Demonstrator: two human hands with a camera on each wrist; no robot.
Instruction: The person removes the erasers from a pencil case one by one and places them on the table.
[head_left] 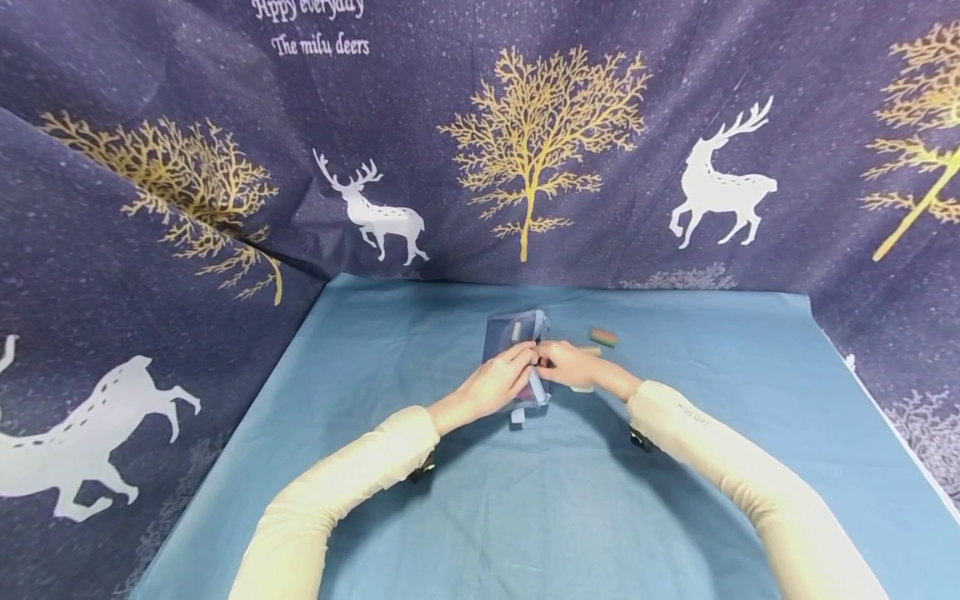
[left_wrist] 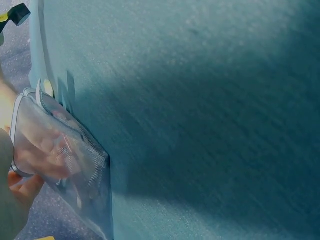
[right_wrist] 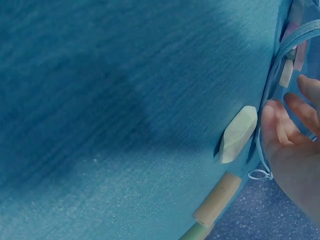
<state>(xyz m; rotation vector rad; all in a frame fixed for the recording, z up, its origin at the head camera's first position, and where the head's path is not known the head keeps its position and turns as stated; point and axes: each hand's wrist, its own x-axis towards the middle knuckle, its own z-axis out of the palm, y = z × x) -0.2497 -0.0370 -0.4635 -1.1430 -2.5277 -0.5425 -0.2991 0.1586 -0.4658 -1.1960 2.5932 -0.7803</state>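
Navy fabric backdrop (head_left: pixel 600 33): printed with gold trees (head_left: pixel 528 200) and white deer (head_left: pixel 731 193).
Blue cloth-covered counter (head_left: pixel 570 508): spreads flat before the backdrop.
Clear blue-edged zip pouch (head_left: pixel 498 335): toward the counter's far side.
Left hand (head_left: pixel 497 382): fingers bent, gripping the pouch edge.
Right hand (head_left: pixel 568 363): fingers half-curled at its opening; grip cannot be told.

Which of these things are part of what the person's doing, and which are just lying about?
In the job, I'd judge: left hand, right hand, zip pouch, pale piece inside it.

Lying loose, though possibly part of it too: faceted pale block, tan block, striped block.
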